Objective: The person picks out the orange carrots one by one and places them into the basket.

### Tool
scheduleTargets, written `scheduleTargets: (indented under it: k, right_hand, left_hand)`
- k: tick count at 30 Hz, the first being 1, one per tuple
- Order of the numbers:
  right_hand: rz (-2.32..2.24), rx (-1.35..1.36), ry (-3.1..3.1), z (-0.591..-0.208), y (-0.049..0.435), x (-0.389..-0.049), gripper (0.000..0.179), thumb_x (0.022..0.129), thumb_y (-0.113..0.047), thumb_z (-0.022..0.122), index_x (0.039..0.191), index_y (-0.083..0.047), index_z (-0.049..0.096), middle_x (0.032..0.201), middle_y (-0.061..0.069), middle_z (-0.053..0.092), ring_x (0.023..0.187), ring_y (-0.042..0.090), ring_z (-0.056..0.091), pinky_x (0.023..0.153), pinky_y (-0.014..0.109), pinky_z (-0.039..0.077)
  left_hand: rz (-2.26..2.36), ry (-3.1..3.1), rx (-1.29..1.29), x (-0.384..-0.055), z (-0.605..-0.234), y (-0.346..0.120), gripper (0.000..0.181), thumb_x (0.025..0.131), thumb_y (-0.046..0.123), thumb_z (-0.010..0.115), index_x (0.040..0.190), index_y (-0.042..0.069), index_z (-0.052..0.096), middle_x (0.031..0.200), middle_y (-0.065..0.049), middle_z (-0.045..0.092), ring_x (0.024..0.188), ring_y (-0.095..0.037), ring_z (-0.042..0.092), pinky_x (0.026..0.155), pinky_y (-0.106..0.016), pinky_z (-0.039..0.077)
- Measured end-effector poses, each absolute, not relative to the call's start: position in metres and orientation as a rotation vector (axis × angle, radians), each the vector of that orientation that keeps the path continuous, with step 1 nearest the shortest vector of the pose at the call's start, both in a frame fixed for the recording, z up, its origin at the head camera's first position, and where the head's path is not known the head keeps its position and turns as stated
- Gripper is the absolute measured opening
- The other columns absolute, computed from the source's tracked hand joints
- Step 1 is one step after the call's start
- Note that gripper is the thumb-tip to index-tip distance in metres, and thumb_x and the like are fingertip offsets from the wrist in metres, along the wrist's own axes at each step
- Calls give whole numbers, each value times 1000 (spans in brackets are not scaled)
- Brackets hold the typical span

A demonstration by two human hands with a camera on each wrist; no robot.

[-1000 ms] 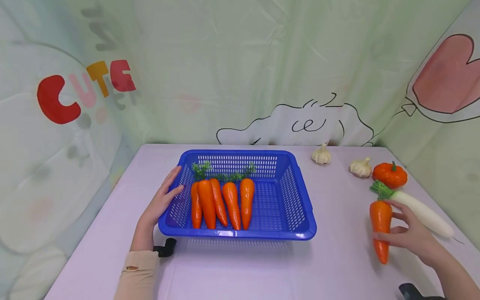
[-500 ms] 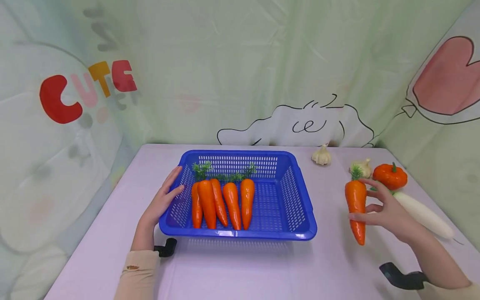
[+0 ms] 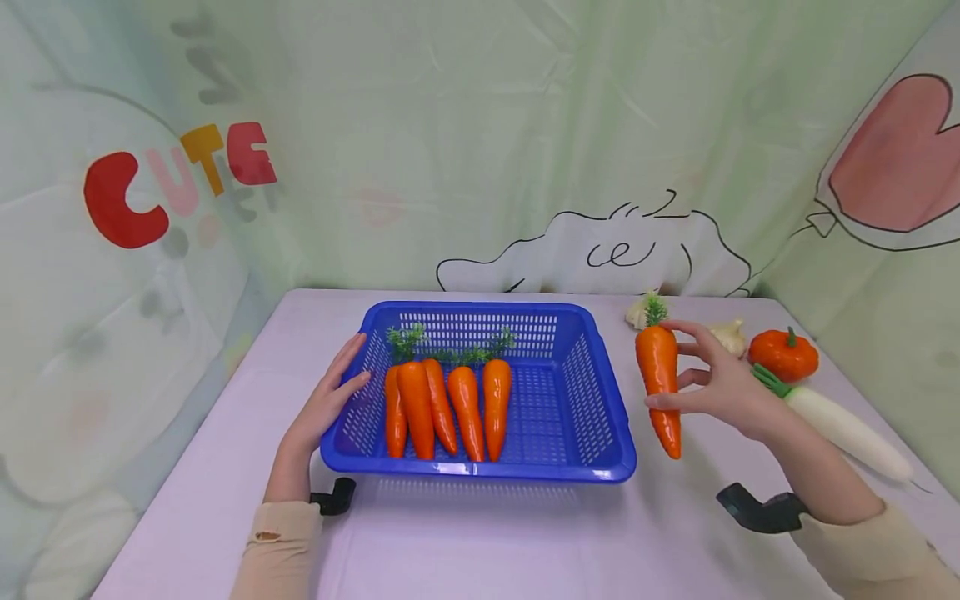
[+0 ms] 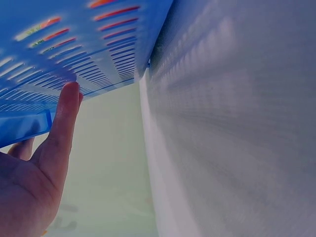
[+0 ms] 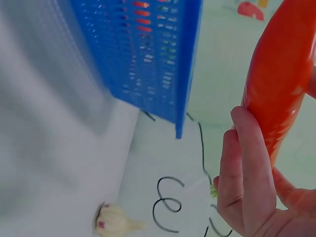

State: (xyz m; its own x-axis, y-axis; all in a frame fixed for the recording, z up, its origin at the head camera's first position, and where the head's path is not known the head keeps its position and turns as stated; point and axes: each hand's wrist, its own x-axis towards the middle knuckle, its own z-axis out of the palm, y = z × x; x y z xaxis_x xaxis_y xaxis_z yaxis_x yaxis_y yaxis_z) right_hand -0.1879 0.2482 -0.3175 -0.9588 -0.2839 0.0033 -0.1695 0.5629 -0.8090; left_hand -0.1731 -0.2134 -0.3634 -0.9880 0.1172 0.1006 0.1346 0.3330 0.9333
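My right hand (image 3: 731,387) pinches an orange carrot (image 3: 657,362) with a green tuft, held up just right of the blue plastic basket (image 3: 480,471). The carrot stands nearly upright, tip down, thumb on its lower part and fingers higher up. In the right wrist view the carrot (image 5: 284,64) is off the table, apart from the basket wall (image 5: 143,69). At the basket's left side my left hand (image 3: 322,408) rests with extended fingers against the rim; the left wrist view shows a digit (image 4: 66,108) against the slotted wall. Several carrots (image 3: 416,408) lie side by side inside the basket, toward its left.
To the right on the pale table (image 3: 480,550) lie a white radish (image 3: 847,429), a small orange pumpkin (image 3: 783,356) and a garlic bulb (image 3: 729,337) partly behind my hand. Another garlic bulb (image 3: 636,313) sits behind the held carrot's leaves. A printed curtain (image 3: 480,167) backs the table.
My right hand has carried the carrot leftward and up, from beside the radish to near the basket's right edge. The left hand and the basket have stayed in place.
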Motion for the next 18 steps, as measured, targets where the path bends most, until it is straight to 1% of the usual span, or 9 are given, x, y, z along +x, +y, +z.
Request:
scheduleTargets:
  k: [5, 12, 15, 18]
  right_hand:
    - [-1360, -429, 2622, -306, 230, -190, 96, 75, -17, 75, 145, -14, 9, 136, 33, 21, 88, 31, 58, 66, 42, 55]
    - [-1385, -515, 2535, -292, 202, -195, 95, 73, -17, 76, 144, -18, 13, 136, 28, 24, 87, 29, 57, 69, 41, 55]
    - [-1388, -534, 2498, -288, 189, -197, 94, 72, -17, 78, 143, -18, 15, 136, 27, 26, 85, 28, 58, 69, 40, 55]
    - [-1397, -564, 2457, -285, 175, -201, 93, 71, -17, 78, 141, -17, 17, 136, 26, 26, 84, 28, 58, 69, 40, 55]
  left_hand:
    - [-1800, -2548, -240, -174, -365, -214, 58, 95, 14, 42, 147, 9, 17, 153, -11, 5, 138, -33, 1, 102, -66, 3]
    - [-1795, -2533, -245, -189, -389, -225, 58, 95, 22, 45, 147, 23, 20, 153, -1, 8, 139, -28, 3, 102, -65, 4]
    - [-1773, -2538, -246, -191, -393, -226, 58, 95, 24, 45, 147, 25, 20, 153, 0, 8, 139, -26, 3, 103, -65, 5]
    - [-1783, -2534, -238, -190, -391, -226, 57, 95, 24, 45, 147, 24, 21, 153, 0, 8, 139, -27, 3, 103, -65, 4]
